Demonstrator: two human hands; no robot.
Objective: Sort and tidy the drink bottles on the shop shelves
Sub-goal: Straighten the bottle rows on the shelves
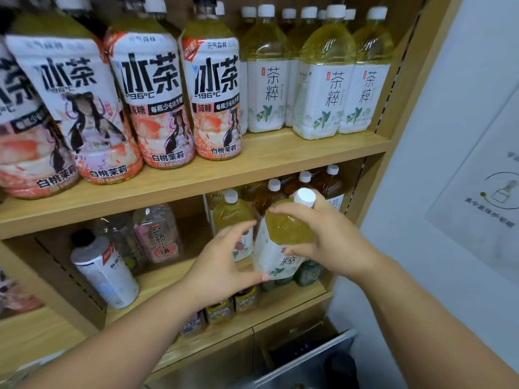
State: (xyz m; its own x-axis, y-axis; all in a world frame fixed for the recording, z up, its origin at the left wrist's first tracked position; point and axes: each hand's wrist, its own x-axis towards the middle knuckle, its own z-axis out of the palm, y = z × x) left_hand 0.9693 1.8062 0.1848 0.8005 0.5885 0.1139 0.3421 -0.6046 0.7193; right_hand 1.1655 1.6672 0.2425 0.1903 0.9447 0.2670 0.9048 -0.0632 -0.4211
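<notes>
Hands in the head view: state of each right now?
Left hand: open, thumb tip against the tea bottle.
Right hand: grips the tea bottle by its shoulder.

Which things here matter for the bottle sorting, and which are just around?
Job:
held tea bottle, gripped by right hand, left hand beside it
green tea row above
peach iced tea bottles
black-capped white bottle

Just around:
wall poster
grey container below the shelves
</notes>
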